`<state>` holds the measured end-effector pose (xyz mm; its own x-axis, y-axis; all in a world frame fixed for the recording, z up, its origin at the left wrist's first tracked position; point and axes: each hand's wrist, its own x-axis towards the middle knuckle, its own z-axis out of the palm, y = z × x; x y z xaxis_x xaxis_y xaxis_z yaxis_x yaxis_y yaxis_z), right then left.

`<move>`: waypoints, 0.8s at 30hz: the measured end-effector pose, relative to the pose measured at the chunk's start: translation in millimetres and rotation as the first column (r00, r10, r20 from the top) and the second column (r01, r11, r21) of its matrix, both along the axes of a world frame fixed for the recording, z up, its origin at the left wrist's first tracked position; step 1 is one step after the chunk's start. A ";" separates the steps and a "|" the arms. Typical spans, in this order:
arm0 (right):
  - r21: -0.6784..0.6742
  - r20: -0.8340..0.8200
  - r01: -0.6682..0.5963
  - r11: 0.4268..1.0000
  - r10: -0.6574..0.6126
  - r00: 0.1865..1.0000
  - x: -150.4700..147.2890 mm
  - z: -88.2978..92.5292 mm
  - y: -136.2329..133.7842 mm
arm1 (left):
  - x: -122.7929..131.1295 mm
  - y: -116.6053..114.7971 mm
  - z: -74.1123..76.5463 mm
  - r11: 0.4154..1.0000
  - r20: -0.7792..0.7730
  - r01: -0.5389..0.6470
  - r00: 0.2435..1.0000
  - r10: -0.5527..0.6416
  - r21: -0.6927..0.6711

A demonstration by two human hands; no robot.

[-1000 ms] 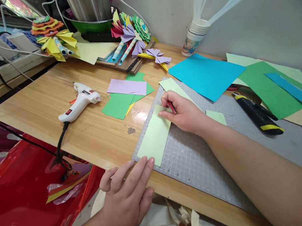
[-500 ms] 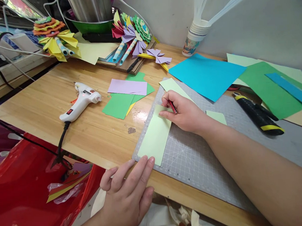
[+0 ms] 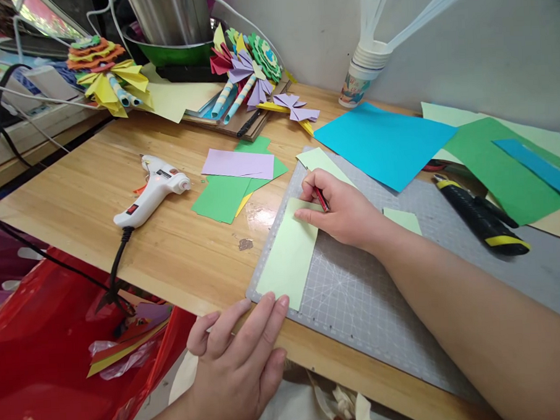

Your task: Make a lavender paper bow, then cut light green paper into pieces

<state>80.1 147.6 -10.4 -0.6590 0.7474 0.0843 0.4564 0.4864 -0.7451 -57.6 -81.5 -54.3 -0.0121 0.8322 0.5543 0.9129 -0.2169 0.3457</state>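
A pale green paper strip (image 3: 286, 259) lies lengthwise on the left side of the grey cutting mat (image 3: 358, 293). My left hand (image 3: 242, 354) is open, its fingertips resting on the strip's near end at the mat's front edge. At the far end, my right hand (image 3: 338, 207) is closed round a slim red pen (image 3: 322, 199); its tip is hidden by the fingers. Beyond that hand lies another pale green piece (image 3: 327, 161), partly covered. A small pale green scrap (image 3: 402, 221) sits beyond my right forearm.
A white glue gun (image 3: 151, 188) with a black cord lies on the left. Green and lilac papers (image 3: 238, 163) are stacked near it. A black-yellow utility knife (image 3: 482, 216) and blue sheet (image 3: 386, 143) lie right. Paper cups (image 3: 364, 70) stand behind; a red bag (image 3: 30, 345) hangs open front left.
The whole view has shifted very slightly. Both hands keep their places on the pale green strip, and the pen stays in my right hand.
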 end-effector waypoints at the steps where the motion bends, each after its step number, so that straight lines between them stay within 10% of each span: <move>1: -0.001 0.001 0.001 1.000 -0.001 1.000 -0.2 0.2 -0.3 | 0.2 0.3 0.5 1.000 0.008 0.001 1.000 -0.001 0.001; 18: 0.131 0.102 0.034 0.991 -0.048 0.994 -1.9 0.1 -4.3 | -2.8 14.1 14.7 0.998 -0.060 0.002 0.998 -0.006 -0.060; 24: 0.161 -0.356 0.201 0.966 -0.133 0.925 -0.8 14.6 -20.1 | -3.4 14.1 18.6 0.997 -0.029 0.009 1.000 -0.011 -0.074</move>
